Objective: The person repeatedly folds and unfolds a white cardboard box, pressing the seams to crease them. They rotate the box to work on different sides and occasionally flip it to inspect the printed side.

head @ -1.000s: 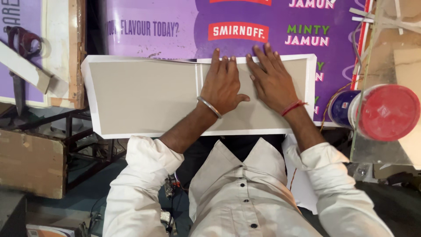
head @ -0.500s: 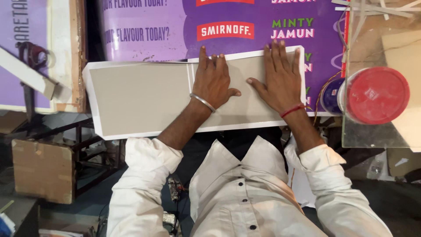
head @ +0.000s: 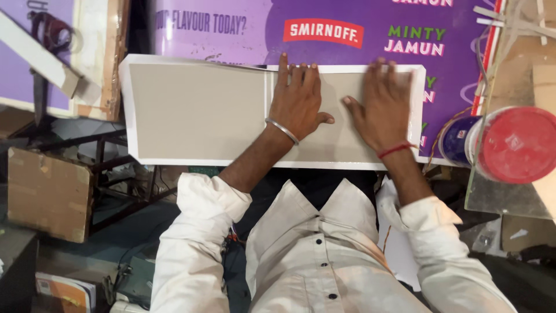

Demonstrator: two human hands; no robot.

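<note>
A flat grey board with a white border point(head: 197, 113) lies on top of a purple printed sheet point(head: 370, 35). My left hand point(head: 296, 101) presses flat on the board just right of a thin vertical seam, fingers spread toward the far edge. A metal bangle circles that wrist. My right hand point(head: 383, 107) also lies flat on the board near its right end, a red thread around the wrist. Neither hand grips anything. My white shirt sleeves fill the lower part of the view.
A round tub with a red lid point(head: 509, 145) stands at the right, beside a blue can point(head: 457, 139). A cardboard box point(head: 49, 194) sits low at the left. A wooden frame point(head: 110, 58) leans at the upper left.
Both hands slid slightly rightward and apart on the board, staying flat. The view shifted, so the board sits more central.
</note>
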